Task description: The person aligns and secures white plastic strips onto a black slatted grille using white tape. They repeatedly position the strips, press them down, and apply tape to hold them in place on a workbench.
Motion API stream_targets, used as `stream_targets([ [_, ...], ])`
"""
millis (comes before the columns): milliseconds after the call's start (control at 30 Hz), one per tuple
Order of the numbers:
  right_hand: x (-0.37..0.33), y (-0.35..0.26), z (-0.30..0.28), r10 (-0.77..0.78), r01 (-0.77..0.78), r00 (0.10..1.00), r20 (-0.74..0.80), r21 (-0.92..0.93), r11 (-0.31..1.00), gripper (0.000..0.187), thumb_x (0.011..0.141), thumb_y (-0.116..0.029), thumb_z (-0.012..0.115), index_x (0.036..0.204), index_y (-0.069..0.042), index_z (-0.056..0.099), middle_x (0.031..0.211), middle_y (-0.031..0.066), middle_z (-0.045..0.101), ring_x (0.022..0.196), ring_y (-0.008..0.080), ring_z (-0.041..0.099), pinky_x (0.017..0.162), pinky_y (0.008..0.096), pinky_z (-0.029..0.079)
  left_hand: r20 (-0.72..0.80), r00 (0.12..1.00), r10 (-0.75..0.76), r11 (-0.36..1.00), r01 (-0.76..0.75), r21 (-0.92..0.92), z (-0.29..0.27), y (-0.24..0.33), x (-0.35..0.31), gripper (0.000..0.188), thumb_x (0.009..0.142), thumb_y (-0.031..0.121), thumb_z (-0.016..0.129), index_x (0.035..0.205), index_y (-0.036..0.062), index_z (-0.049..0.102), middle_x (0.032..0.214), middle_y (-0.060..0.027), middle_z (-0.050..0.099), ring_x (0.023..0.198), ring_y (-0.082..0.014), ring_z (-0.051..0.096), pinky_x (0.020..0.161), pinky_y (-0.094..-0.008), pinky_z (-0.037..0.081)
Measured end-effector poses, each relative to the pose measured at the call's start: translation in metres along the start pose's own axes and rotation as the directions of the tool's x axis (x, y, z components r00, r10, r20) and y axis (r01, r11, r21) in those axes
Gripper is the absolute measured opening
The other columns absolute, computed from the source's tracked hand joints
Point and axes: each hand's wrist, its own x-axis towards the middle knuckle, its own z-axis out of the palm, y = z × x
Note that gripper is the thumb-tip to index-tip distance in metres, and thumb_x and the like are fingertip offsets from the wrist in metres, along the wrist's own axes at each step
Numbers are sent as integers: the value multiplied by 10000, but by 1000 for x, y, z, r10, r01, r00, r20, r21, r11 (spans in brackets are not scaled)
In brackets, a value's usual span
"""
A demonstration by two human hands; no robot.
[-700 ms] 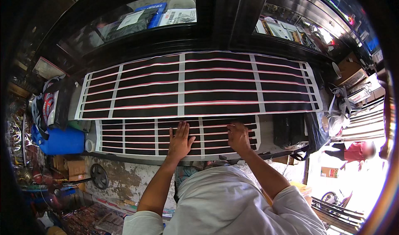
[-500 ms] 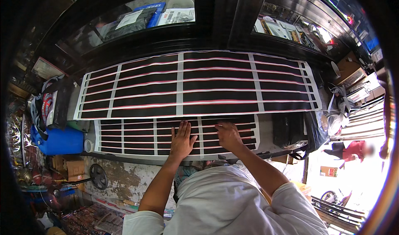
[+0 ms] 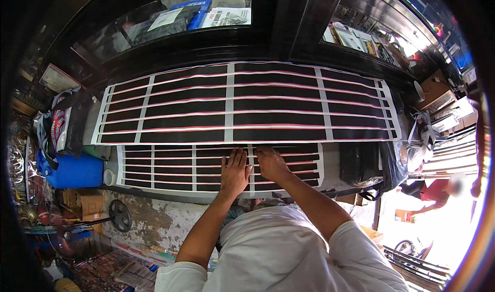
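On the bench, a smaller sheet [image 3: 172, 164] with black panels, white lines and thin red stripes lies nearest my body. My left hand [image 3: 236, 171] presses flat on it, fingers stretched out toward the far side. Close beside it, my right hand [image 3: 272, 166] is curled with its fingertips drawn together at the sheet's far strip, near a pale cross band. Whatever those fingertips may pinch is hidden. Just beyond both hands spreads a larger sheet [image 3: 278, 106] of the same pattern, its near edge covering or bordering the smaller one's far edge.
Black cabinets with glass panes [image 3: 170, 21] rise behind the bench. A blue plastic container [image 3: 77, 171] and a white cup [image 3: 109, 177] stand at the left. Black plastic-wrapped bundles [image 3: 358, 160] sit at the right. Farther right, a person in red [image 3: 435, 194] is in the bright opening.
My right hand has moved left along the smaller sheet, closer to my left hand, its fingers more curled. My left hand has slid slightly right, still flat. The person in red now reaches an arm downward.
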Motion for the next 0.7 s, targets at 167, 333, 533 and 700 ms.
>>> stream_targets([
  [167,6,-2,-5,52,-54,997,61,22,998,442,832,5,653,1271,33,693,1358,210,650,1275,391,619,1112,481,520,-57,998,11,1000,-12,-12,1,-3,0,547,1072,365,596,1493,17,572,1577,-150,527,1473,-323,489,1219,-686,318],
  [333,5,-7,-9,56,-57,996,62,5,998,454,809,11,669,1263,22,699,1333,206,658,1260,389,625,1097,483,530,-10,1000,-1,1000,1,20,0,-6,-1,548,1081,388,574,1508,44,571,1614,-124,511,1505,-312,469,1218,-731,283],
  [533,21,-3,6,21,-23,998,-52,-27,999,288,800,-32,695,1077,-49,774,1113,176,734,1065,389,711,977,491,581,17,1000,-13,1000,13,6,3,-9,-3,561,1095,398,551,1546,65,539,1650,-114,490,1530,-317,454,1232,-743,250],
  [700,36,9,35,7,-11,996,-91,-41,999,181,832,-79,696,997,-64,769,949,161,756,893,381,743,853,480,616,28,999,-33,999,34,-40,4,-8,-2,561,1101,390,541,1560,70,520,1663,-108,476,1546,-315,436,1235,-749,236],
])
